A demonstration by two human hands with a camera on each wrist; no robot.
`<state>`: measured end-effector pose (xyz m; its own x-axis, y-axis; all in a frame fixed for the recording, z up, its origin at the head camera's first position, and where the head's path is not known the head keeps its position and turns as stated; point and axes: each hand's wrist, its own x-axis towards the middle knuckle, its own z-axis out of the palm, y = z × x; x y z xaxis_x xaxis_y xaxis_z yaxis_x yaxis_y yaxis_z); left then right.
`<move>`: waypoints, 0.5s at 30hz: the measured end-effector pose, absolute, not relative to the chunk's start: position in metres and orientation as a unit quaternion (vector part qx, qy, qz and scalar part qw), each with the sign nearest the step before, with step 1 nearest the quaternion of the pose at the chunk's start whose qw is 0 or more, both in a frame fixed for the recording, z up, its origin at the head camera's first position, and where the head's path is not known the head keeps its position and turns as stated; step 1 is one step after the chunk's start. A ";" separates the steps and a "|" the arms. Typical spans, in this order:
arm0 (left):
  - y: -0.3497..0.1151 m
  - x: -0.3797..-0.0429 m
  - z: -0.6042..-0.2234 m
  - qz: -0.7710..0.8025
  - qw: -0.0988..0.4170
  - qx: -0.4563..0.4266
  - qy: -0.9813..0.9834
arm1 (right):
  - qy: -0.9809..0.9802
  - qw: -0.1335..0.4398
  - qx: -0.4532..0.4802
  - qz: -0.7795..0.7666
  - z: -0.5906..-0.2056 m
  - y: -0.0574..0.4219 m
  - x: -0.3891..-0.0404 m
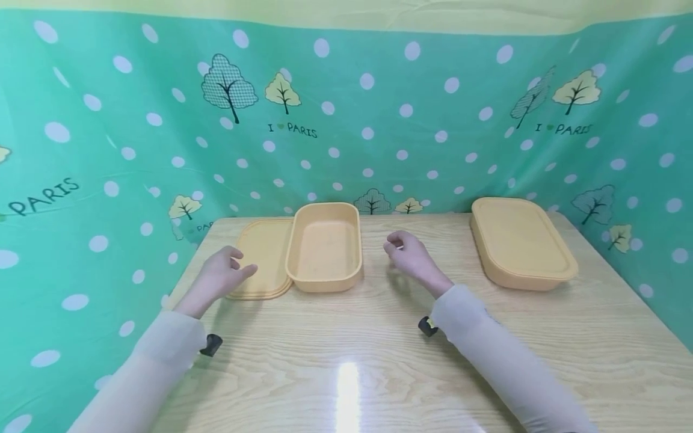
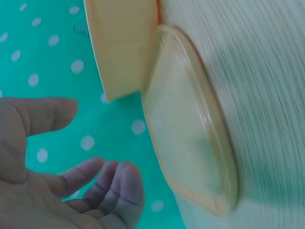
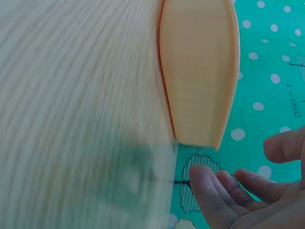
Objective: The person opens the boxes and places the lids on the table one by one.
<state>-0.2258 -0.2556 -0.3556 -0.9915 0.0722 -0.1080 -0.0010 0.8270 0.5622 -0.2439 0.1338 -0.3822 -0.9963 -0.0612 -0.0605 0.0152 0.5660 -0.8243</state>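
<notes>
An uncovered yellow plastic food container [image 1: 325, 243] sits at the back of the table, its inside bare. Left of it a matching flat lid [image 1: 265, 258] lies on the wood, with its right edge against the container. My left hand [image 1: 221, 273] hovers over the lid's left edge, thumb and fingers spread apart and holding nothing. Between the open container and a second, lidded container [image 1: 522, 240], my right hand [image 1: 411, 257] hangs above the table with loosely bent fingers and nothing in them. In the right wrist view the open container's side [image 3: 198, 71] stands beyond the fingertips.
The wooden table [image 1: 303, 361] ends at a green dotted curtain [image 1: 368, 120] along the back and sides. A bright light reflection lies on the front of the tabletop. Dark wrist-camera pieces [image 1: 428, 326] hang below both sleeves.
</notes>
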 end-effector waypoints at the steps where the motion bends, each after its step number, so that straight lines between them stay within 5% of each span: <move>1: -0.252 -0.225 -0.356 0.295 0.050 0.025 0.954 | 0.888 0.037 -0.018 -0.458 -0.381 0.137 -0.243; 7: -0.221 -0.223 -0.358 0.301 -0.009 0.074 0.951 | 0.902 0.025 -0.032 -0.431 -0.375 0.154 -0.238; 15: -0.172 -0.222 -0.354 0.314 -0.025 0.118 0.942 | 0.909 0.014 -0.034 -0.416 -0.371 0.175 -0.236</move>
<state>-0.2221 -0.1722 -0.3544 -0.9711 0.2055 0.1215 0.2372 0.7746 0.5862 -0.2360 0.1753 -0.3714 -0.9972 -0.0743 0.0022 -0.0503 0.6518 -0.7568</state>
